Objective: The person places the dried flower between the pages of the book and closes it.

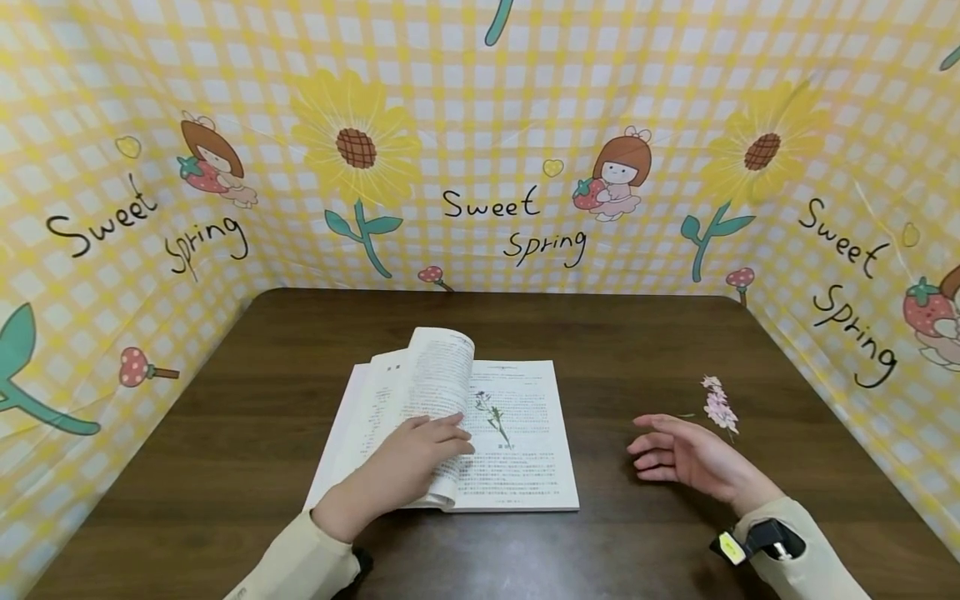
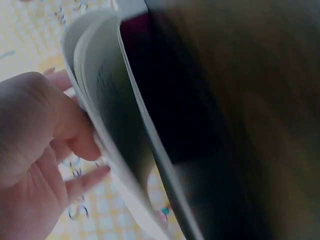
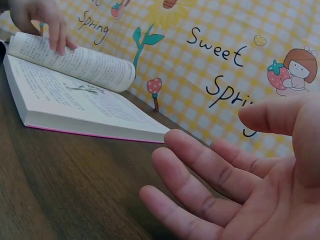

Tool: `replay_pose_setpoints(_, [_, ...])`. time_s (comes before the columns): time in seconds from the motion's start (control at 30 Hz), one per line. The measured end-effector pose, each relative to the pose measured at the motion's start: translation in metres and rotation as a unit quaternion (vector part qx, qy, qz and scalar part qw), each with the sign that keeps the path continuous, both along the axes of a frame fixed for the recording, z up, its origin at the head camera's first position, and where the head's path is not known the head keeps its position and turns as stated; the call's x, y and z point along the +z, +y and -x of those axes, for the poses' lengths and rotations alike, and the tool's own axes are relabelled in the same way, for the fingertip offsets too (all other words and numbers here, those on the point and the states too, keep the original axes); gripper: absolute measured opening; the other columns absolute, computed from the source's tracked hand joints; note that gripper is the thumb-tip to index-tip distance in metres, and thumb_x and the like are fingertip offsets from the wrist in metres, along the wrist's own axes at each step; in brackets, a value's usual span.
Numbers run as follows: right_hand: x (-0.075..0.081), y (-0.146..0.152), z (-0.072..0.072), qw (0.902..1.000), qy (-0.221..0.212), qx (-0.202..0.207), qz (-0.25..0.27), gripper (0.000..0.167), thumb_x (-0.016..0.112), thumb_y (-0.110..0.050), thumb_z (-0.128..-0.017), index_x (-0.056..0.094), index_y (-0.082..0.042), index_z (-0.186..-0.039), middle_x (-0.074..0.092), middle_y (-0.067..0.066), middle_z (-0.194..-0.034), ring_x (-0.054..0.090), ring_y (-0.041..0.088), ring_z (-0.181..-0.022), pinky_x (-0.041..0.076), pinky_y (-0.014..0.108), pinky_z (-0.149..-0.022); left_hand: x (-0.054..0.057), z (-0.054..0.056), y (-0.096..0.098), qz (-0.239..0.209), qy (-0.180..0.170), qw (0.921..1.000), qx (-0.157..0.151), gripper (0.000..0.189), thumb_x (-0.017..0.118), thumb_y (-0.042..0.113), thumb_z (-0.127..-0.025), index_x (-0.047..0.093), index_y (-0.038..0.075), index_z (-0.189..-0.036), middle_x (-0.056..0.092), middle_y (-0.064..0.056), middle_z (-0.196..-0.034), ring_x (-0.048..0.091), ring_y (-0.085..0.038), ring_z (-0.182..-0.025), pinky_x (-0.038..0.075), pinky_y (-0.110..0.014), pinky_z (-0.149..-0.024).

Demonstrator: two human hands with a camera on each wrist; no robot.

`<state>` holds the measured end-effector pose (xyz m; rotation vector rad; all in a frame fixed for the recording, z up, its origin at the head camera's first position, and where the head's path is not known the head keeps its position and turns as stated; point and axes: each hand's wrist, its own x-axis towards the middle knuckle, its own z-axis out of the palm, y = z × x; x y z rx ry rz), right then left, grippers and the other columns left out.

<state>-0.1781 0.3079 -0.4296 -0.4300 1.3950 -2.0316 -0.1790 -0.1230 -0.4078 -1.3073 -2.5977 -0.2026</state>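
Observation:
A thick open book (image 1: 525, 483) lies on the table, several of its left pages (image 1: 438, 367) lifted and bowed over in a curl. My left hand (image 1: 412, 462) rests on these curled pages, its fingers laid over their outer side. On the flat right page lies a small dried flower sprig (image 1: 492, 419) with thin green stems. To the right of the book, my right hand (image 1: 693, 458) is held palm inward, fingers loosely bent and holding nothing. Just beyond it a pink flower sprig (image 1: 720, 406) lies on the table.
The dark wooden table (image 1: 600, 333) is enclosed at the back and sides by a yellow checked cloth (image 1: 480, 125) with printed flowers and lettering. A black strap device (image 1: 765, 540) with a yellow tag sits on the right wrist.

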Motion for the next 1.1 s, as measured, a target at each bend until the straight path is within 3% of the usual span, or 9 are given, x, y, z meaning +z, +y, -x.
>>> replay_pose_setpoints(0.13, [0.000,0.005,-0.001,1.0000,0.004,0.000,0.002,0.044,0.018,-0.016,-0.111,0.059,-0.021,-0.126,0.068,0.006,-0.114,0.066,0.022,-0.103,0.051,0.041,-0.095,0.004,-0.011,0.014,0.034,-0.009,0.9989,0.032,0.027,0.065,0.013,-0.090,0.072,0.018,-0.115,0.068,0.000,-0.112,0.051,-0.035,-0.129,0.044,-0.063,-0.093])
replay_pose_setpoints(0.2, [0.001,0.008,-0.002,1.0000,0.006,0.001,0.006,0.046,0.017,-0.016,-0.111,0.060,-0.021,-0.127,0.068,0.005,-0.115,0.066,0.022,-0.104,0.051,0.041,-0.095,0.004,-0.016,0.022,0.051,-0.004,0.9976,0.046,0.027,0.063,0.033,-0.093,0.072,0.019,-0.115,0.068,-0.001,-0.109,0.051,-0.039,-0.128,0.042,-0.067,-0.092])
replay_pose_setpoints(0.33, [0.001,0.015,-0.005,0.9999,0.003,-0.003,0.011,0.047,0.015,-0.017,-0.111,0.059,-0.021,-0.127,0.068,0.005,-0.116,0.065,0.021,-0.104,0.051,0.040,-0.094,0.005,-0.022,0.033,0.092,0.033,0.9937,0.055,0.051,0.073,0.061,-0.079,0.074,0.018,-0.107,0.068,-0.003,-0.101,0.052,-0.042,-0.125,0.042,-0.069,-0.090])
replay_pose_setpoints(0.5, [-0.002,0.026,-0.011,0.9997,-0.003,-0.009,0.024,0.050,0.013,-0.018,-0.111,0.059,-0.021,-0.129,0.067,0.004,-0.117,0.065,0.021,-0.106,0.051,0.040,-0.096,0.002,-0.023,0.040,0.110,0.060,0.9904,0.059,0.047,0.080,0.058,-0.073,0.074,0.018,-0.095,0.069,-0.003,-0.095,0.053,-0.041,-0.125,0.041,-0.070,-0.092])
replay_pose_setpoints(0.8, [-0.004,0.046,-0.020,0.9994,-0.013,-0.024,0.024,0.052,0.012,-0.018,-0.111,0.061,-0.023,-0.129,0.066,0.004,-0.119,0.063,0.021,-0.108,0.050,0.039,-0.096,0.003,-0.023,0.034,0.081,0.007,0.9953,0.053,0.038,0.078,0.052,-0.079,0.072,0.017,-0.091,0.068,-0.001,-0.094,0.048,-0.044,-0.130,0.041,-0.070,-0.093])
replay_pose_setpoints(1.0, [-0.001,0.059,-0.023,0.9987,0.005,-0.049,-0.012,0.048,0.016,-0.020,-0.111,0.061,-0.027,-0.127,0.067,0.002,-0.118,0.064,0.020,-0.107,0.052,0.038,-0.094,0.004,-0.022,0.031,0.060,0.023,0.9962,0.058,0.028,0.076,0.042,-0.084,0.070,0.016,-0.091,0.068,-0.001,-0.092,0.051,-0.042,-0.127,0.042,-0.070,-0.092])
replay_pose_setpoints(1.1, [0.000,0.066,-0.024,0.9970,0.014,-0.071,-0.028,0.046,0.019,-0.021,-0.112,0.062,-0.028,-0.125,0.068,0.001,-0.116,0.065,0.021,-0.106,0.053,0.038,-0.093,0.003,-0.022,0.033,0.040,0.013,0.9963,0.074,0.020,0.072,0.033,-0.084,0.069,0.014,-0.089,0.068,-0.003,-0.090,0.053,-0.044,-0.125,0.040,-0.073,-0.091])
